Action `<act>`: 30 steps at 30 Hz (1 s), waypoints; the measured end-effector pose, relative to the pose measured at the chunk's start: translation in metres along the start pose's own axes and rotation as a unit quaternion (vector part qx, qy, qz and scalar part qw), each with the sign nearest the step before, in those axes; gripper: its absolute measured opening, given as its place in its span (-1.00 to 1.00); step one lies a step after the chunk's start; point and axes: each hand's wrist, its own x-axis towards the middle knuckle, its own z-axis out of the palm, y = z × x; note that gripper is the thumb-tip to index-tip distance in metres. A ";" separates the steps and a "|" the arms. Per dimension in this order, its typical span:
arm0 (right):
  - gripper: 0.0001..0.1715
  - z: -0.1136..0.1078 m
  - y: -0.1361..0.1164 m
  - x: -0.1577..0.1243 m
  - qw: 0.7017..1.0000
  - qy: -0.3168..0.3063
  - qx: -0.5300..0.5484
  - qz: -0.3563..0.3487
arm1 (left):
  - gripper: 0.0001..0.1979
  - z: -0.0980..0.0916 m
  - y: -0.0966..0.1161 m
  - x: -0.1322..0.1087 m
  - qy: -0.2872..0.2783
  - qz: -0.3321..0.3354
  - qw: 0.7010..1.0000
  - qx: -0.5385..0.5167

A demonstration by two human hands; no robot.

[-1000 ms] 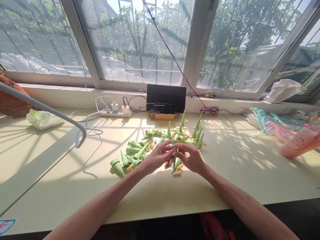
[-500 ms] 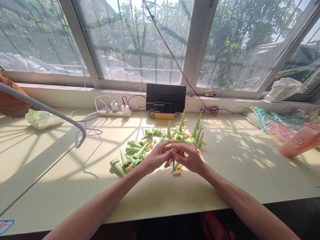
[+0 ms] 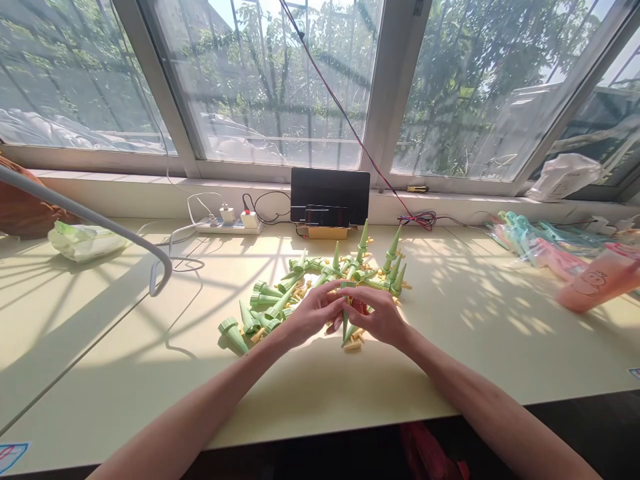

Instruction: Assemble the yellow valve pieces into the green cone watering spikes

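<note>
A green cone [image 3: 345,324] points down between two hands, the fingertips of the left hand [image 3: 316,312] and right hand [image 3: 379,311] closed together on it; how firmly, I can't tell from here. An uneven thumb push could tip it loose onto the yellow pegs [image 3: 353,346] just below the grip, or jolt the upright cones [image 3: 393,251] beyond.

I'm seeing open tabletop [image 3: 480,340] from the right hand [image 3: 377,310] to the pink cup [image 3: 600,280] toward the right edge. Upright green cones [image 3: 393,249] are blocking forward, black tablet [image 3: 330,188] standing behind at the back edge. Grey rod [image 3: 50,195] is overhanging the left side. Between the forearms [image 3: 215,383], bare strip is running to the front edge.
</note>
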 end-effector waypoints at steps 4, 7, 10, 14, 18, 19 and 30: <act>-0.79 0.001 0.002 0.000 1.000 0.002 0.007 -0.003 | -0.42 -0.001 0.000 0.000 -0.003 -0.002 1.000 0.000; -0.79 0.001 0.002 0.000 1.000 0.000 0.012 -0.002 | -0.43 -0.001 0.001 0.000 -0.009 0.002 1.000 -0.002; -0.79 0.000 0.002 0.001 1.000 -0.001 0.012 -0.001 | -0.45 -0.001 0.001 0.000 -0.007 0.002 1.000 -0.003; -0.73 -0.002 0.000 0.000 1.000 -0.003 0.004 -0.008 | -0.49 -0.001 0.001 0.000 -0.010 0.003 1.000 -0.014; -0.67 -0.005 -0.002 0.000 1.000 -0.021 0.009 -0.012 | -0.51 -0.002 0.001 0.001 -0.026 0.009 0.999 -0.017; -0.67 -0.006 -0.002 0.000 1.000 -0.021 0.011 -0.011 | -0.51 -0.002 0.001 0.001 -0.029 0.009 0.999 -0.018; -0.81 -0.003 0.002 -0.001 0.999 0.016 0.028 0.006 | -0.42 0.002 -0.001 0.001 0.008 0.000 0.999 -0.034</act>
